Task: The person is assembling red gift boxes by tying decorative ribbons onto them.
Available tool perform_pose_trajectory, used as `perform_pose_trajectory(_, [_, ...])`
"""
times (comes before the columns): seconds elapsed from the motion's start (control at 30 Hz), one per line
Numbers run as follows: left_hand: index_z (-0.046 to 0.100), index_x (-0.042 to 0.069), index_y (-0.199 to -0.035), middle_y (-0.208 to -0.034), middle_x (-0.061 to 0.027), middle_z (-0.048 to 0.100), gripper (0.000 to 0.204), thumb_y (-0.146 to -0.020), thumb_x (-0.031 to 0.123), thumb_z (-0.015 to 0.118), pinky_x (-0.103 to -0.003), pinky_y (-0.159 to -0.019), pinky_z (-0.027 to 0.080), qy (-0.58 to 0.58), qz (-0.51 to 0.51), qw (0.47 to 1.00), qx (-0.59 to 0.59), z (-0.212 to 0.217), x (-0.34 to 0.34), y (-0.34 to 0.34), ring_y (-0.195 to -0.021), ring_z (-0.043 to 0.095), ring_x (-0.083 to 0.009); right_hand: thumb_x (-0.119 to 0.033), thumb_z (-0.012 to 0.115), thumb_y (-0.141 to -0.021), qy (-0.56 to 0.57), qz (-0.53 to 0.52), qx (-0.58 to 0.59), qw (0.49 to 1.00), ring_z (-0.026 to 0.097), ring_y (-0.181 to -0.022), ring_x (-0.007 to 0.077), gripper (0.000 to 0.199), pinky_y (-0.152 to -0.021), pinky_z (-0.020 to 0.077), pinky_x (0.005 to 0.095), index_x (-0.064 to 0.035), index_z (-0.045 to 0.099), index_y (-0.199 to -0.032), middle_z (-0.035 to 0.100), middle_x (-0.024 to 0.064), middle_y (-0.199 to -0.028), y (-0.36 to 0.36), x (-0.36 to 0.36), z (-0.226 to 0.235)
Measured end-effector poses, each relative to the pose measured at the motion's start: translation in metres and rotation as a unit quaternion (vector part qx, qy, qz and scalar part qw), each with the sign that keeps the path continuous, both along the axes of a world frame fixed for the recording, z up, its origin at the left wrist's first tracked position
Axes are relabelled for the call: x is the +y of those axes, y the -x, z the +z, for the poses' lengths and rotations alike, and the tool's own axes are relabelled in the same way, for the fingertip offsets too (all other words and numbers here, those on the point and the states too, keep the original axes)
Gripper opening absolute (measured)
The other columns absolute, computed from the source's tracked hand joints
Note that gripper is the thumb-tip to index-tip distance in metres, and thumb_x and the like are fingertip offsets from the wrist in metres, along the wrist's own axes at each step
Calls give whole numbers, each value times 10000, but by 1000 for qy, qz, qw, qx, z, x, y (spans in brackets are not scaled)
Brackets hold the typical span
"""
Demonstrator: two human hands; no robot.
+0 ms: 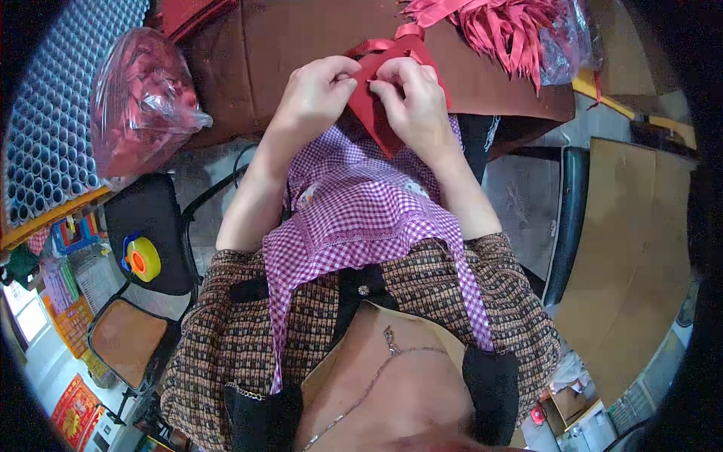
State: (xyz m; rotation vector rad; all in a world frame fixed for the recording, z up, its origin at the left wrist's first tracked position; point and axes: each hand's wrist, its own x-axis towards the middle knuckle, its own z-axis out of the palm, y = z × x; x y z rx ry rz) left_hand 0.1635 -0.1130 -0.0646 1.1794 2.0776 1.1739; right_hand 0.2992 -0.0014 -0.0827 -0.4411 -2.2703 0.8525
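Observation:
A flat, diamond-shaped red piece (370, 113), card or stiff cloth, lies at the table's near edge with its lower corner over my checked apron. Shiny red ribbon (370, 47) loops across its far side. My left hand (320, 89) is over its left edge, thumb and forefinger pinched together. Close beside it, my right hand (414, 98) rests over the right part, also in a pinch. The fingertips of both hands nearly meet above the red surface. Whatever is between them is too small or too hidden to name.
A brown-covered table (286, 34) spans the front. A clear bag of red pieces (143, 105) stands left, beside a rack of tubes (53, 143). Red ribbons (501, 34) are heaped at the far right. Chairs (154, 233) and a large cardboard sheet (633, 256) flank me.

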Motion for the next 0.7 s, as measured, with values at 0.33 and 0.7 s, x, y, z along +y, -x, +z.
perform_pose_trajectory(0.33, [648, -6, -980, -849, -181, 652, 220, -789, 88, 593, -375, -740, 499, -42, -8, 999, 34, 0, -1, -4, -805, 636, -300, -82, 685, -762, 43, 13, 6, 999, 585, -779, 234, 167, -710, 482, 342, -17, 574, -870, 623, 82, -808, 0, 1, 1])
perform_pose_trajectory(0.7, [645, -12, -1034, -855, -58, 642, 223, -823, 55, 616, -234, -665, 467, -57, -16, 996, 60, -6, -4, -8, -724, 560, -87, -60, 671, -769, 42, 21, 8, 999, 598, -769, 252, 155, -689, 483, 351, -14, 567, -874, 621, 109, -802, -1, 1, 5])
